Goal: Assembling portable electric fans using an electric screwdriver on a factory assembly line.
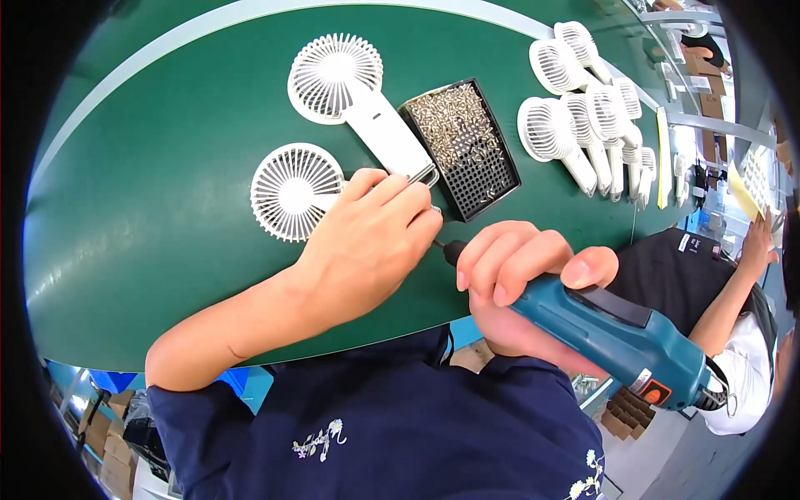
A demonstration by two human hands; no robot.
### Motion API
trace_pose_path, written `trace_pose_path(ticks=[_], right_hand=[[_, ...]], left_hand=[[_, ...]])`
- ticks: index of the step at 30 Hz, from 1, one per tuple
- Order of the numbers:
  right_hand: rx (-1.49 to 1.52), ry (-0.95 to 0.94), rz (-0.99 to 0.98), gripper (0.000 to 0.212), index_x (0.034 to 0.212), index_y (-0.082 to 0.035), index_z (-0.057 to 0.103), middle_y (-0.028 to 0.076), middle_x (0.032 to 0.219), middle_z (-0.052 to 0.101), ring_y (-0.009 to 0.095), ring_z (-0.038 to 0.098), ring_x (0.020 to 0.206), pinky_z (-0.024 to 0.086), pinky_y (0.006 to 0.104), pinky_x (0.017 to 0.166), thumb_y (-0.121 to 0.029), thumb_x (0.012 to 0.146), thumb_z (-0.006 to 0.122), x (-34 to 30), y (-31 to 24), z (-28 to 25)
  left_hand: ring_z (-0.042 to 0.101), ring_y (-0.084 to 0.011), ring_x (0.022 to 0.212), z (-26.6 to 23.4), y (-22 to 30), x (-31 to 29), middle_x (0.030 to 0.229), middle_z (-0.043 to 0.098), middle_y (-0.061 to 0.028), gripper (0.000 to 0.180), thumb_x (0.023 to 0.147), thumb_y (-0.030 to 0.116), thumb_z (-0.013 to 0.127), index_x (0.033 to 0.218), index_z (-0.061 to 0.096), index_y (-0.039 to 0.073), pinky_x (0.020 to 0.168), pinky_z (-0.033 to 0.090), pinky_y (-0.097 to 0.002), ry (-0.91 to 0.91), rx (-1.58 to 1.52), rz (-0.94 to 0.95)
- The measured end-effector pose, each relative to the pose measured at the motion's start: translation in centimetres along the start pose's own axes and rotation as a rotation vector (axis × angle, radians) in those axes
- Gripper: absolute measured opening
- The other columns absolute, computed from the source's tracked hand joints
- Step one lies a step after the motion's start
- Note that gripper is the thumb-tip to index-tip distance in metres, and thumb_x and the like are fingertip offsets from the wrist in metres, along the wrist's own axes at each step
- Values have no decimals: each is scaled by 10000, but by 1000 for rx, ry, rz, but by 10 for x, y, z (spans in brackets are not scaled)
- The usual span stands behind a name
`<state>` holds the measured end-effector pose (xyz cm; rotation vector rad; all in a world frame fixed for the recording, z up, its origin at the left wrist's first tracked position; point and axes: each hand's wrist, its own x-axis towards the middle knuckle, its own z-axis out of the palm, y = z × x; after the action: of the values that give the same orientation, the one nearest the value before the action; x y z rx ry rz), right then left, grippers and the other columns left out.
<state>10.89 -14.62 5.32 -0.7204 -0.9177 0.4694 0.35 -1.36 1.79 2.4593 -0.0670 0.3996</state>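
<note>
My left hand (367, 237) is closed over the handle of a white handheld fan (296, 193), whose round slatted head lies on the table to the left. The hand hides most of that handle. My right hand (529, 271) grips a teal electric screwdriver (604, 333) with a black lever and an orange switch. Its thin bit points left, close to my left fingertips; whether it touches a screw cannot be seen. Just beyond, a second white handheld fan (387, 133) lies with its handle end near my left fingers.
A black screw tray (487, 190) with a perforated plate and many small screws sits beside the second fan. Several white fans (550, 129) are grouped at the far right of the green table (167, 200). At right, another person's hand (757, 243) holds up a pale sheet.
</note>
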Motion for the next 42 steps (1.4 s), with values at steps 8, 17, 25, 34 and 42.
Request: trace_pose_path(ticks=[8,17,25,34,42], right_hand=[[4,-89,21,644,1124,-59,498,135,729,592,233,530,498,450,347,471,-629,870,655,2,8,-2],[-46,105,-220,716,1226,-88,468,29,716,536,138,486,440,497,336,450,-733,915,476,5,-48,-31],[275,525,64,773,1149,-96,490,44,641,492,151,451,407,416,321,376,-814,895,357,-64,-25,-44],[514,793,116,760,1126,-114,506,37,632,463,133,418,400,390,304,382,-814,905,308,-102,-12,-60],[737,772,102,780,1125,-97,466,53,663,471,149,442,439,406,322,420,-826,889,324,-109,0,-58]], left_hand=[[544,-225,904,4,-2,-1,877,505,-74,99,769,70,623,818,538,65,826,412,-373,48,-15,-2],[428,-331,1305,-65,6,15,1349,489,-158,557,664,194,820,1144,567,65,1079,337,-478,-172,251,-69],[313,-385,1417,-94,-30,15,1480,410,-179,514,695,463,799,983,655,63,1155,221,-589,-432,535,-12],[408,-456,1305,-94,-29,43,1322,478,-300,487,652,499,775,876,718,71,1156,241,-591,-739,489,261],[496,-363,1086,-109,-5,108,1142,509,-195,400,578,363,816,763,687,33,932,389,-471,-514,222,49]])
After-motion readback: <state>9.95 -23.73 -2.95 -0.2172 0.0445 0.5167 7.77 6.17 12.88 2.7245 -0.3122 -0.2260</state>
